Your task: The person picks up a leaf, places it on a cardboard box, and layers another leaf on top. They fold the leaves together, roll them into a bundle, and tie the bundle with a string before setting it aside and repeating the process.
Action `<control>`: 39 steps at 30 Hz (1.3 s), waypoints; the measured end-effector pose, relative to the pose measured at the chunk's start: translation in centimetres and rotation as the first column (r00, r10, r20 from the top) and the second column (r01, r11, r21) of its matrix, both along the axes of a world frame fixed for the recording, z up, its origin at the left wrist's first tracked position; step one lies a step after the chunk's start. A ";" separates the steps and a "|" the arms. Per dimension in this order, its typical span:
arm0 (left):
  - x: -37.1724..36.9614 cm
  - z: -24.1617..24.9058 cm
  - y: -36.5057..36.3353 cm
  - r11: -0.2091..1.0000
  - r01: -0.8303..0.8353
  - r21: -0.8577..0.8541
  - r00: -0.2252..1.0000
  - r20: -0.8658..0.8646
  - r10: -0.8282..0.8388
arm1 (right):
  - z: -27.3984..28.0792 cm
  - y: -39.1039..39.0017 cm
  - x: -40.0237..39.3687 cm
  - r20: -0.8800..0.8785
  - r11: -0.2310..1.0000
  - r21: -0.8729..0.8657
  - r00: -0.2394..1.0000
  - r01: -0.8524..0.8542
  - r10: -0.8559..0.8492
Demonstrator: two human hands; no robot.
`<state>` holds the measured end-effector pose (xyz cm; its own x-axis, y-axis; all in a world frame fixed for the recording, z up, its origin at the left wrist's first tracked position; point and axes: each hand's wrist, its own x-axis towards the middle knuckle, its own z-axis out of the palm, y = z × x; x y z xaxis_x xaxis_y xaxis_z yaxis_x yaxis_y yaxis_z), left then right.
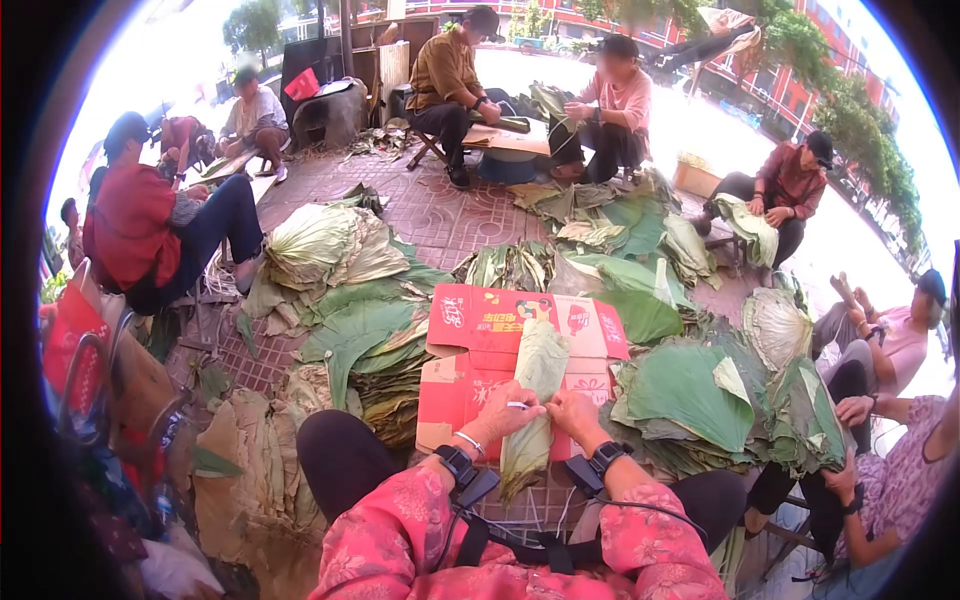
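Note:
A long folded bundle of dried leaf (541, 362) lies across a flattened red cardboard box (450, 395) over my lap. My left hand (497, 412) is closed at the bundle's left edge, with a small white band or strip showing at its fingers. On the bundle's right side my right hand (577, 414) is closed in a pinch. The two sets of fingertips almost meet over the middle of the bundle. Whatever they pinch is too small to make out. Thin white strands (540, 515) hang below the cardboard, between my knees.
Stacks of large green leaves (690, 395) lie to the right, more leaves (360, 330) to the left. Brown dried leaves (245, 470) are at the lower left, near a chair with a red bag (75, 335). Several people sit around, some handling leaves; one (895, 470) is close on my right.

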<state>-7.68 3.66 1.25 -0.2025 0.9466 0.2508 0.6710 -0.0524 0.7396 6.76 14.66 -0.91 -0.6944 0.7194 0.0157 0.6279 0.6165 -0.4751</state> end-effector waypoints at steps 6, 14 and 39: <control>0.3 -2.3 0.5 0.999 -0.035 0.000 0.978 0.205 0.034 | 1.2 0.2 0.3 0.093 0.999 -0.041 0.995 -0.034 0.038; 0.7 -2.8 0.6 0.983 -0.073 -0.170 0.992 0.092 0.090 | 4.6 -0.2 -0.8 -0.194 0.847 -0.486 0.972 -0.214 0.134; -0.4 -0.6 -0.2 0.986 0.051 -0.159 0.731 0.679 0.071 | 4.1 -3.3 0.6 -0.070 0.965 -0.110 0.970 -0.240 0.233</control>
<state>-8.13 3.48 0.63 -0.2702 0.9567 -0.1081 -0.0159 0.1078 0.9940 7.39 11.38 3.21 -0.8454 0.5339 -0.0153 0.4414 0.6822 -0.5829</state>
